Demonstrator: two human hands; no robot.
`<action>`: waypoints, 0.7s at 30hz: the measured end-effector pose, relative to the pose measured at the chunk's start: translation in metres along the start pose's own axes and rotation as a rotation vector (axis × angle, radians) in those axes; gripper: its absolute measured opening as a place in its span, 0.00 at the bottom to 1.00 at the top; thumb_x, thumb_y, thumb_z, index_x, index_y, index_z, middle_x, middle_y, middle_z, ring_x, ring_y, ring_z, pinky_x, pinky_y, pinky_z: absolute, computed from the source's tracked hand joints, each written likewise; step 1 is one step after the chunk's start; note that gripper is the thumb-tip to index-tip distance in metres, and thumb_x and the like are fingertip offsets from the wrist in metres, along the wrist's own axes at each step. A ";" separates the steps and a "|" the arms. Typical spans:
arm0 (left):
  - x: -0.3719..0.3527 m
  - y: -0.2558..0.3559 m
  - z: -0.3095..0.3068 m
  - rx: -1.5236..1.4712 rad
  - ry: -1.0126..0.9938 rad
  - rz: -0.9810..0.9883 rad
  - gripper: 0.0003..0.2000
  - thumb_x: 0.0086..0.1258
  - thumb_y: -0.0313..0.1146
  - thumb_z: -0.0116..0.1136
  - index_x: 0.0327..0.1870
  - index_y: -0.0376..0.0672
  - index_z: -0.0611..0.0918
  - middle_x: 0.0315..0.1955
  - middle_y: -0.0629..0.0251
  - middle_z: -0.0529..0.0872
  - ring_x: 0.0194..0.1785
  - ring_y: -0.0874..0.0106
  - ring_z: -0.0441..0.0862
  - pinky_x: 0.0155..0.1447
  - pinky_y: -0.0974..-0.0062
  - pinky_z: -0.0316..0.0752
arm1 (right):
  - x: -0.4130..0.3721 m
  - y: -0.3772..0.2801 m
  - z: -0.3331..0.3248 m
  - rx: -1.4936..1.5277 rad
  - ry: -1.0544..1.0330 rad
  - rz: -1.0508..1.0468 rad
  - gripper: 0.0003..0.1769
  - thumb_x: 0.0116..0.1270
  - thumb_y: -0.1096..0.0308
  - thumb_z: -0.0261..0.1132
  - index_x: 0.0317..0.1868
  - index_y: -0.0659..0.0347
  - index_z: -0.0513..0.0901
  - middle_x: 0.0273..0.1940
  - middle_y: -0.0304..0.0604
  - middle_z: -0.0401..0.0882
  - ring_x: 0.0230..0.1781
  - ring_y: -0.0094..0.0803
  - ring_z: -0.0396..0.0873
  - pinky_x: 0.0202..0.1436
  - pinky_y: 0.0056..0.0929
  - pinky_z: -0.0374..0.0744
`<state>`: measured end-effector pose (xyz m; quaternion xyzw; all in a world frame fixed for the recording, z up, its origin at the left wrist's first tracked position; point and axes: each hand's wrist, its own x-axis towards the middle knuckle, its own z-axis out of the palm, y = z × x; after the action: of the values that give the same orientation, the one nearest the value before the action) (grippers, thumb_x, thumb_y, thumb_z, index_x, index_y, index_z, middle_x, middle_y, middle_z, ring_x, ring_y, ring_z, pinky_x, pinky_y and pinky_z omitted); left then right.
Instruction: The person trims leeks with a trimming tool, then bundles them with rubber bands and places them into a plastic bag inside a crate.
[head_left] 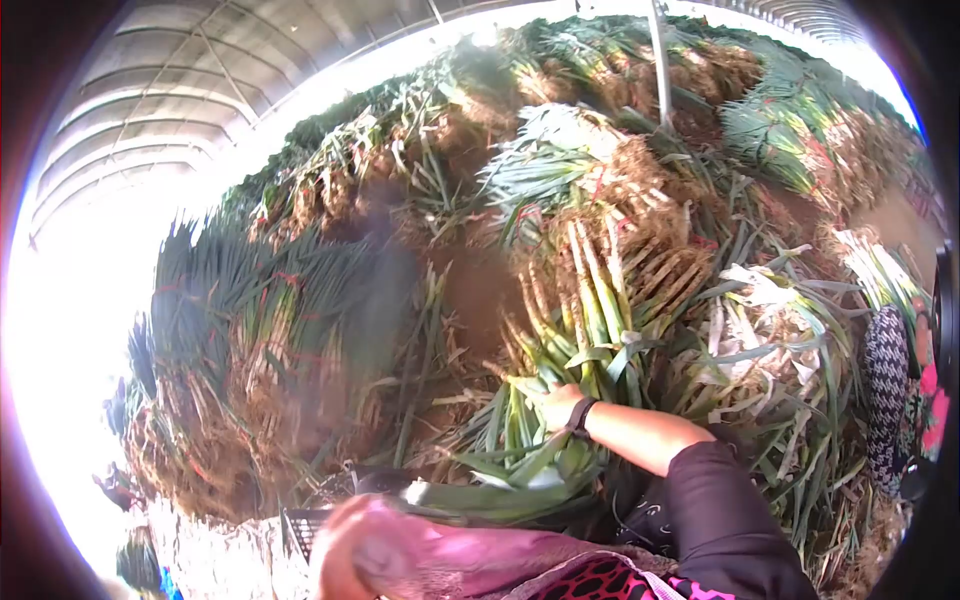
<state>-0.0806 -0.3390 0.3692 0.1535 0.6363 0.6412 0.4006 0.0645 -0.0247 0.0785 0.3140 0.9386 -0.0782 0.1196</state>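
My right hand (562, 405), with a dark band at its wrist, is closed over the leaf end of several large, leek-like green onions (597, 300). Their pale stalks point away from me, and broad green leaves (530, 485) bend down below the hand. At the lower left, my left hand (345, 550) is smeared by motion beside a pink sleeve. Its fingers cannot be made out. Just beyond the held stalks lies a heap of rooted green onions (660, 265).
Red-tied green onion bundles (270, 350) stand at left, and more bundles (810, 130) fill the back. Stripped leaves (765, 350) are piled to the right. A metal pole (660, 65) rises behind. Another person's checked sleeve (886, 400) shows at the right edge. A dark crate (303, 528) sits lower left.
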 end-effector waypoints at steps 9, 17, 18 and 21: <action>0.020 0.055 0.006 0.052 -0.002 0.723 0.09 0.70 0.29 0.50 0.47 0.37 0.75 0.20 0.71 0.72 0.20 0.82 0.66 0.26 0.87 0.63 | -0.040 -0.040 0.043 -0.104 0.126 -0.130 0.11 0.54 0.59 0.60 0.32 0.53 0.86 0.58 0.38 0.69 0.59 0.40 0.62 0.44 0.60 0.74; 0.112 -0.018 0.127 0.148 -0.368 0.551 0.12 0.71 0.30 0.47 0.52 0.40 0.76 0.18 0.79 0.65 0.18 0.87 0.60 0.20 0.87 0.53 | -0.089 -0.037 0.048 0.031 0.366 -0.166 0.15 0.53 0.54 0.62 0.37 0.52 0.83 0.52 0.39 0.73 0.62 0.40 0.62 0.47 0.56 0.72; 0.140 -0.065 0.157 -0.114 -0.433 0.266 0.13 0.71 0.35 0.47 0.51 0.40 0.78 0.19 0.80 0.66 0.18 0.86 0.60 0.20 0.85 0.54 | -0.107 -0.038 0.047 0.077 0.417 -0.174 0.16 0.53 0.54 0.62 0.39 0.52 0.83 0.53 0.38 0.72 0.62 0.39 0.62 0.48 0.55 0.72; 0.191 -0.203 0.184 -0.096 -0.502 0.117 0.09 0.71 0.36 0.51 0.41 0.43 0.80 0.24 0.72 0.76 0.26 0.77 0.69 0.30 0.77 0.67 | -0.126 -0.023 0.052 0.052 0.441 -0.202 0.23 0.55 0.56 0.62 0.52 0.50 0.79 0.60 0.37 0.69 0.65 0.38 0.61 0.56 0.48 0.72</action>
<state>-0.0064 -0.1025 0.1451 0.3251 0.4760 0.6346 0.5147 0.1572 -0.1268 0.0644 0.2311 0.9663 -0.0436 -0.1048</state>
